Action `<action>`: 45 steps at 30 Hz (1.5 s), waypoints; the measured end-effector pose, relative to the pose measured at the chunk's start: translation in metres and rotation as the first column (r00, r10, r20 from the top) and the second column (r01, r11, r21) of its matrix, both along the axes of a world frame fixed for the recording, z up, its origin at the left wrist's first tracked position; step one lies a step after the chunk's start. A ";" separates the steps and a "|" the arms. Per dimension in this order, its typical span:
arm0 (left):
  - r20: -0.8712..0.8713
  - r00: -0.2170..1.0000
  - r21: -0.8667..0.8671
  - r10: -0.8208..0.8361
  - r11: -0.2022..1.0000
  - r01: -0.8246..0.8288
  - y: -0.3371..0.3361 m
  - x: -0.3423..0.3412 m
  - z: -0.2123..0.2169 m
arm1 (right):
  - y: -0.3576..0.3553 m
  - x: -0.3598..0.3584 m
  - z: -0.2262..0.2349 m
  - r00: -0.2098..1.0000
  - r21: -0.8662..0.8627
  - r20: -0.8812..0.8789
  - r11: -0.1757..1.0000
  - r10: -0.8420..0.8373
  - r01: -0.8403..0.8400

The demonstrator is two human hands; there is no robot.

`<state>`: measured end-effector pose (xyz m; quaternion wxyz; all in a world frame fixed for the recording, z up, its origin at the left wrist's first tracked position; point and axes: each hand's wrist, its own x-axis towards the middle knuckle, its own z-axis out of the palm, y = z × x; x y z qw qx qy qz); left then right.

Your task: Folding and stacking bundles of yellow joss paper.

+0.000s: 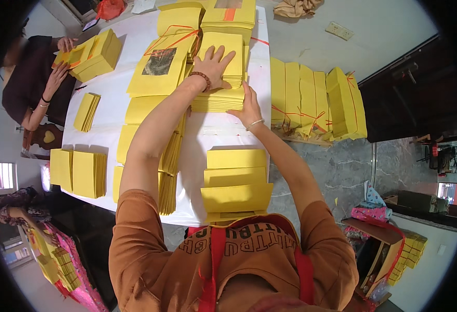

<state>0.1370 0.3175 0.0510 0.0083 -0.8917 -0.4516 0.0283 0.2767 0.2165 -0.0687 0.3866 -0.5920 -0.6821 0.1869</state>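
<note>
My left hand (215,67), with a beaded bracelet at its wrist, lies on top of a stack of yellow paper sheets (227,44), fingers spread wide. My right hand (249,108) rests against the near right corner of the layered yellow stack (215,102) just below. Its fingers stretch along the right side, and its thumb points along the near edge. Left of my hands lies a yellow bundle with a dark patch (160,61) and red string (174,39). More yellow stacks (228,11) stand beyond my hands.
Folded yellow paper (236,177) lies at the near table edge. Smaller stacks (89,174) sit on the left of the white table (109,104). A co-worker's hands (57,78) touch a yellow block (97,56). Tied yellow bundles (311,99) stand right of the table.
</note>
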 end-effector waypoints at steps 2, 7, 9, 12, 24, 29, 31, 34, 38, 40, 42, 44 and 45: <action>-0.013 1.000 0.016 0.010 1.000 -0.009 0.002 -0.001 0.000 | 0.000 -0.001 0.000 1.000 -0.024 0.008 1.000 -0.005 0.005; -0.061 0.998 -0.065 -0.029 0.998 0.025 0.008 0.001 0.012 | 0.000 0.005 0.001 1.000 0.027 0.005 0.999 0.026 -0.026; -0.060 0.998 -0.070 -0.031 0.997 0.027 0.005 0.001 0.011 | -0.001 0.006 0.000 0.999 0.041 0.022 0.999 0.027 -0.028; -0.024 0.999 -0.082 -0.036 0.996 0.034 0.003 -0.001 0.008 | -0.001 0.007 -0.004 0.996 0.070 0.087 0.997 0.010 -0.016; 0.105 0.992 -0.056 -0.074 0.995 0.080 0.012 -0.002 0.000 | 0.011 0.005 -0.011 0.999 0.024 0.024 0.999 -0.034 0.033; 0.075 0.996 -0.046 -0.051 0.997 0.055 0.020 -0.002 0.001 | 0.019 0.006 -0.013 0.997 0.044 0.057 0.998 -0.048 0.046; 0.071 0.996 -0.040 -0.050 0.998 0.053 0.024 -0.002 0.002 | 0.023 0.008 -0.014 0.998 0.029 0.046 0.999 -0.044 0.043; 0.028 0.999 -0.022 -0.047 0.999 0.047 0.028 0.002 0.005 | 0.031 0.010 -0.017 0.999 0.010 0.022 0.999 -0.048 0.047; -0.002 0.999 -0.027 -0.034 0.999 0.034 0.033 0.001 0.003 | 0.034 0.009 -0.020 0.999 0.005 0.022 0.999 -0.042 0.042; -0.019 0.999 -0.052 -0.039 0.998 0.038 0.030 0.007 0.005 | 0.034 0.013 -0.025 0.999 0.039 0.024 0.999 -0.038 0.037; -0.093 0.995 -0.010 -0.035 0.999 0.034 0.030 0.011 0.010 | 0.034 0.016 -0.026 0.999 0.068 0.025 0.997 -0.024 0.023; -0.128 0.991 0.001 -0.037 0.999 0.037 0.029 0.011 0.016 | 0.032 0.019 -0.021 0.999 0.037 0.010 0.998 0.053 -0.053; -0.160 0.986 0.018 -0.041 0.999 0.045 0.029 0.011 0.020 | 0.031 0.021 -0.018 0.998 0.029 0.009 0.998 0.056 -0.057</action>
